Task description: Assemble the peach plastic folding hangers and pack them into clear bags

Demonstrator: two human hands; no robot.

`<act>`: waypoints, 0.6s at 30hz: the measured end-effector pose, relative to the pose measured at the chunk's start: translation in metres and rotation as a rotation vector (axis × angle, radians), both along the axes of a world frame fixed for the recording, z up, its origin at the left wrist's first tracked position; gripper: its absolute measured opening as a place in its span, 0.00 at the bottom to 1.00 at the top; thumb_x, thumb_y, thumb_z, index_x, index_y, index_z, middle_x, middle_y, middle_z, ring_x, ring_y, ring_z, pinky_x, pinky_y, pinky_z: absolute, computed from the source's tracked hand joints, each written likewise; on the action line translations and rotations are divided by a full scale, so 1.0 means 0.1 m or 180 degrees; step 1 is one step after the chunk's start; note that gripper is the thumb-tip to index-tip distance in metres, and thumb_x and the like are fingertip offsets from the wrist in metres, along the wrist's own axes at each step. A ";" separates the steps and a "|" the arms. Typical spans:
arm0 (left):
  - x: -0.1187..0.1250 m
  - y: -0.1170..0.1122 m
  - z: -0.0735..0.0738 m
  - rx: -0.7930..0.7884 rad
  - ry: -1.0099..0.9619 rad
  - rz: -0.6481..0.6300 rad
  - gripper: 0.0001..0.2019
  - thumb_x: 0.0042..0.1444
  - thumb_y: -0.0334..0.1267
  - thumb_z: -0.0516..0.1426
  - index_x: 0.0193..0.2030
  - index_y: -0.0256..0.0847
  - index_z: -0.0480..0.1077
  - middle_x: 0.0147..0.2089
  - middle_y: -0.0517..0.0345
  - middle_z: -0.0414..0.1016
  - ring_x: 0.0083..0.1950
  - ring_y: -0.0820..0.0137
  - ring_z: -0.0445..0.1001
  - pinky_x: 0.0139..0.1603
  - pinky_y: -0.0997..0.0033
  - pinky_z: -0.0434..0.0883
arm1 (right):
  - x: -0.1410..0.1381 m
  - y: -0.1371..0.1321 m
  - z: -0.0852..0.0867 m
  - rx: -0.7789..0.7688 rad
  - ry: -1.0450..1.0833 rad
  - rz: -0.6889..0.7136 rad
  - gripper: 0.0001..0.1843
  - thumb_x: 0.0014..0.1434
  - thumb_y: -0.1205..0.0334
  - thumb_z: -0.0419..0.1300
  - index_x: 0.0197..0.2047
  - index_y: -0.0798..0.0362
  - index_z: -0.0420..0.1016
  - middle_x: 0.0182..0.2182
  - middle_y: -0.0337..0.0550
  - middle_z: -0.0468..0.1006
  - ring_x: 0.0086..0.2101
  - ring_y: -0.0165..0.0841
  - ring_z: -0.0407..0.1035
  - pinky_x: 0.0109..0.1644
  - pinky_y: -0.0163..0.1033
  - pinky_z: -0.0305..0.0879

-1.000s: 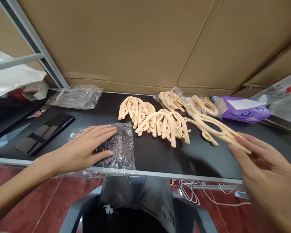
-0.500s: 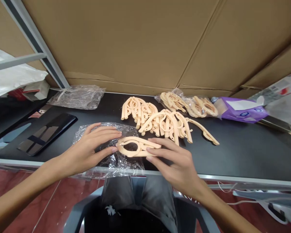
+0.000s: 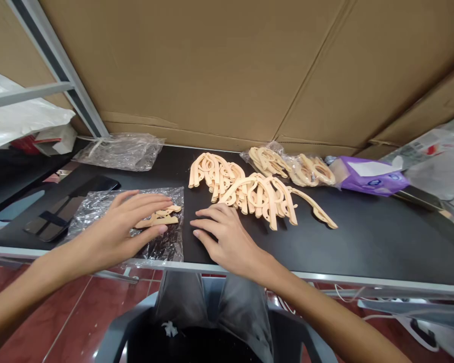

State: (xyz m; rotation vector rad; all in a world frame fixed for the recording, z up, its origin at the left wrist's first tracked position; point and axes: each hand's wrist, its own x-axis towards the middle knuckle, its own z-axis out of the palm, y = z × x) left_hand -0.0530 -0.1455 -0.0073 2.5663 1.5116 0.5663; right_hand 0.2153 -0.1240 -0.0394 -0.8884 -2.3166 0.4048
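Note:
My left hand (image 3: 123,227) lies flat with fingers stretched over a clear plastic bag (image 3: 98,209) at the front of the black table (image 3: 382,242). A beige plastic hanger piece (image 3: 162,217) sits inside the bag under my fingertips. My right hand (image 3: 221,234) rests on the table just right of the bag, fingers spread and holding nothing. Behind it lies a heap of beige hanger pieces (image 3: 249,191).
A dark phone (image 3: 56,217) lies left of the bag. More clear bags (image 3: 119,151) sit at the back left, bagged hanger pieces (image 3: 291,164) and a purple tissue pack (image 3: 366,174) at the back right. Cardboard (image 3: 227,65) walls the back. A grey chair (image 3: 136,322) is below.
My right hand brought one hanger piece from the right to the bag; the piece is now inside it and the right hand has let go. The bag shifted left.

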 end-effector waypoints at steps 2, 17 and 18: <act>-0.11 -0.04 -0.03 0.0101 0.0103 0.0135 0.30 0.64 0.61 0.55 0.66 0.50 0.68 0.65 0.53 0.75 0.67 0.51 0.71 0.73 0.43 0.56 | -0.01 0.00 0.03 0.0013 -0.0104 0.0074 0.15 0.71 0.64 0.56 0.52 0.56 0.82 0.53 0.47 0.81 0.55 0.42 0.66 0.64 0.52 0.63; 0.00 -0.06 -0.02 0.0314 -0.0105 -0.0222 0.14 0.69 0.42 0.53 0.51 0.48 0.79 0.51 0.57 0.84 0.52 0.64 0.82 0.66 0.53 0.69 | -0.19 -0.03 0.18 -0.0286 -0.1029 0.0700 0.26 0.76 0.58 0.43 0.71 0.53 0.64 0.68 0.48 0.68 0.73 0.51 0.45 0.69 0.68 0.51; 0.01 -0.06 -0.02 0.0302 -0.0202 -0.0226 0.13 0.69 0.42 0.53 0.51 0.47 0.79 0.51 0.57 0.84 0.52 0.64 0.82 0.66 0.53 0.70 | -0.22 -0.03 0.19 -0.0303 -0.1013 0.0726 0.26 0.76 0.58 0.43 0.71 0.52 0.64 0.68 0.48 0.68 0.72 0.52 0.45 0.68 0.68 0.51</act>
